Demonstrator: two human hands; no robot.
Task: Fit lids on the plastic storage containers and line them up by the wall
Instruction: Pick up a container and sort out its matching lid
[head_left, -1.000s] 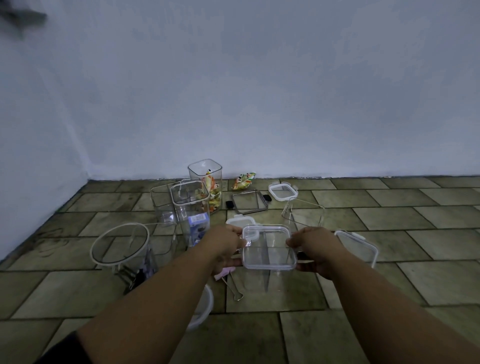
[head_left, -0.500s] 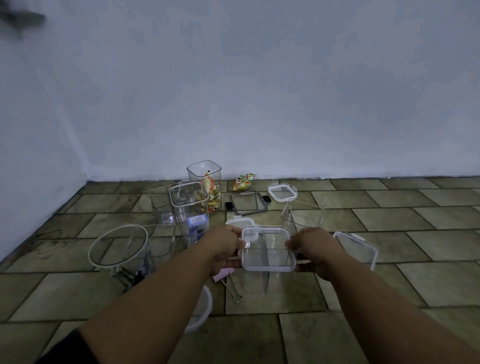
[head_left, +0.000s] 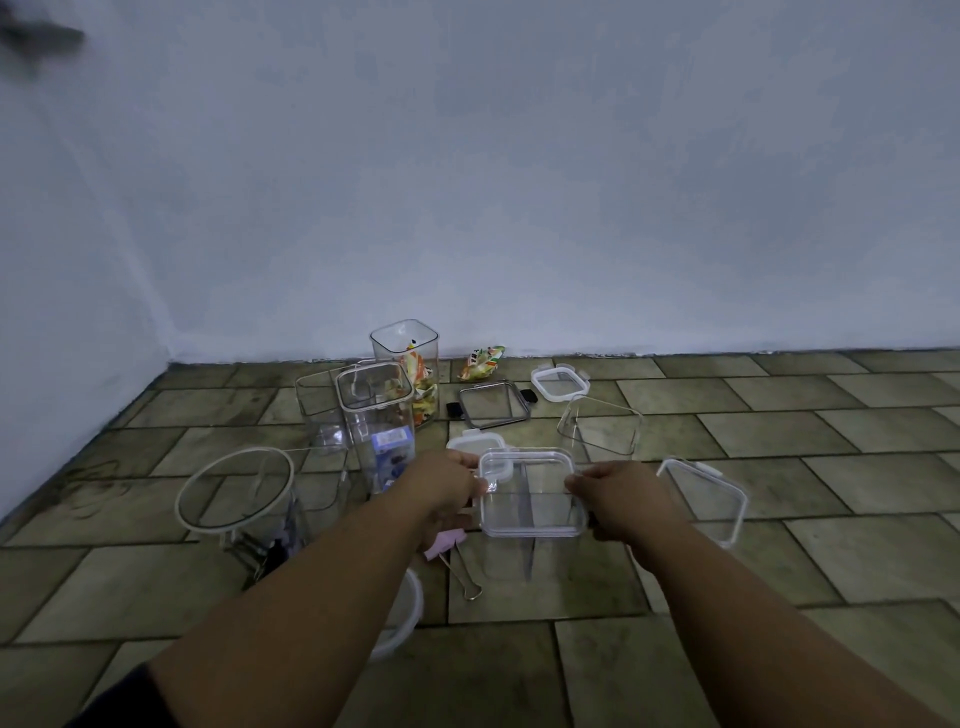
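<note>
- Left hand (head_left: 441, 491) and right hand (head_left: 618, 499) each grasp an opposite edge of the square clear plastic lid (head_left: 530, 491).
- Lid sits atop the square transparent container (head_left: 527, 551), standing mid-floor on glossy rectangular tiles (head_left: 831, 436).

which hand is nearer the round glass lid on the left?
Left. The left hand grips the square lid's left edge, on the side facing the round lid. The right hand holds the opposite edge, farther away.

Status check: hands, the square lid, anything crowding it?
Left hand and right hand grip square lid on clear container. Binder clip beside it.
</note>
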